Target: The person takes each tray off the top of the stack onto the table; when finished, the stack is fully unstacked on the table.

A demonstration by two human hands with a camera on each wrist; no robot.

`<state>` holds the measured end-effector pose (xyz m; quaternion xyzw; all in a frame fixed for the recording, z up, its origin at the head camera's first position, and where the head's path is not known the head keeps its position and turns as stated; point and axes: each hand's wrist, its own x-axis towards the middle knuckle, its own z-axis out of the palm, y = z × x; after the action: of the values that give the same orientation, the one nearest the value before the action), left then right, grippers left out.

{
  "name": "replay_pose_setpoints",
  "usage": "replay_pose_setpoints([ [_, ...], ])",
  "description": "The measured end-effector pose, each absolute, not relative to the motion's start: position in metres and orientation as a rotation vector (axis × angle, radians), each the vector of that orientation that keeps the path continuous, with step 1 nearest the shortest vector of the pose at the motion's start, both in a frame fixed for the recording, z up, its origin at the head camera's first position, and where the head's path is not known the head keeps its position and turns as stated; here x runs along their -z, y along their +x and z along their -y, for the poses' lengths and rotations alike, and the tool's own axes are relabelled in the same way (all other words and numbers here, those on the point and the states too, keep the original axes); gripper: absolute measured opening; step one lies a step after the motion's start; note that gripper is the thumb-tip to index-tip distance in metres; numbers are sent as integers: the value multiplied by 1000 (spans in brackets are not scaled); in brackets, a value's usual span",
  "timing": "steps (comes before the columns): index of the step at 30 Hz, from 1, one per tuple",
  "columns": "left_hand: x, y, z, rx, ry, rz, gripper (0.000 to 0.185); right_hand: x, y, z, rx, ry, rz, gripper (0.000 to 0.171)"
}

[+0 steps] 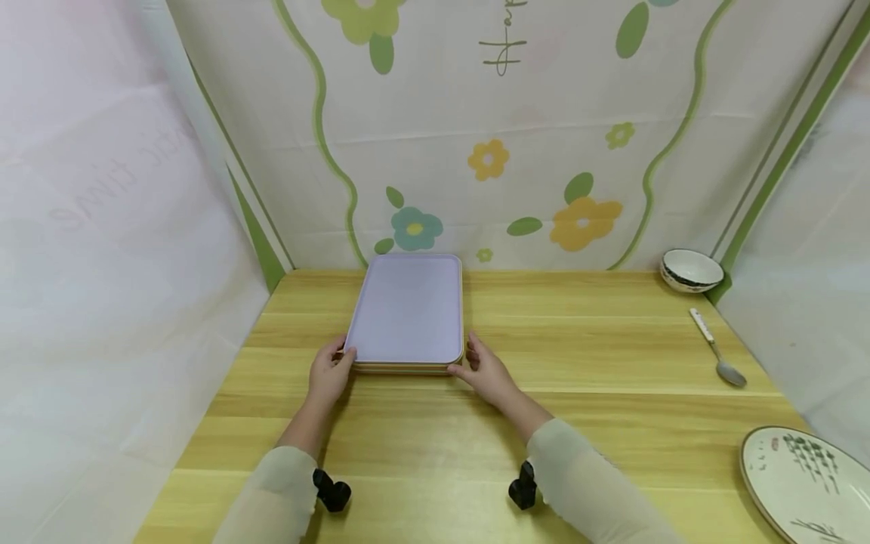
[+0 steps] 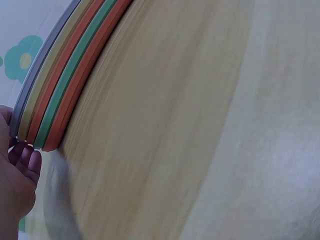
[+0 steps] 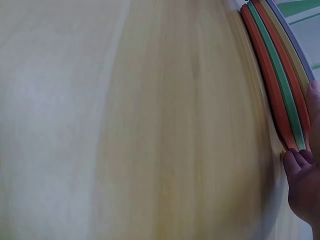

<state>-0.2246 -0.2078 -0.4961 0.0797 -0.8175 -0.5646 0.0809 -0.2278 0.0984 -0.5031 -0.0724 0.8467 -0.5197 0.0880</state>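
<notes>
Trays: a stack of trays (image 1: 406,310) lies flat on the table (image 1: 584,355), centre of the head view, its far short edge near the flowered backdrop (image 1: 544,151).
Left hand: the left hand (image 1: 328,375) is at the stack's near left corner, fingers curled round the rim; in the left wrist view the fingertips (image 2: 27,160) sit under the lowest edge, so the grip looks closed on the stack.
Right hand: the right hand (image 1: 485,372) mirrors it at the near right corner, thumb along the side and fingertips (image 3: 295,162) tucked at the bottom edge, also gripping.
Why held so: one hand at each near corner, fingers low, probably keeps the whole stack together and level rather than catching the top tray alone.
Look of the stack: the top tray is pale lilac, rectangular with rounded corners and a low raised rim; beneath it the wrist views show edges in tan, orange, green and orange again, closely nested.
Elsewhere: a bowl (image 1: 691,270) at the far right, a spoon (image 1: 718,357) below it, a plate (image 1: 805,483) at the lower right.
</notes>
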Motion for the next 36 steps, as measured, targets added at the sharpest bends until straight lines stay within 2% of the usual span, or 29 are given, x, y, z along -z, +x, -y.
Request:
replay_pose_setpoints([
  [7, 496, -224, 207, 1720, 299, 2436, 45, 507, -228, -89, 1559, -215, -2560, 86],
  [22, 482, -225, 204, 1814, 324, 2350, 47, 508, -229, -86, 1576, -237, -2598, 77],
  [36, 475, -224, 199, 2306, 322, 2017, 51, 506, -229, -86, 1563, -258, -2599, 77],
])
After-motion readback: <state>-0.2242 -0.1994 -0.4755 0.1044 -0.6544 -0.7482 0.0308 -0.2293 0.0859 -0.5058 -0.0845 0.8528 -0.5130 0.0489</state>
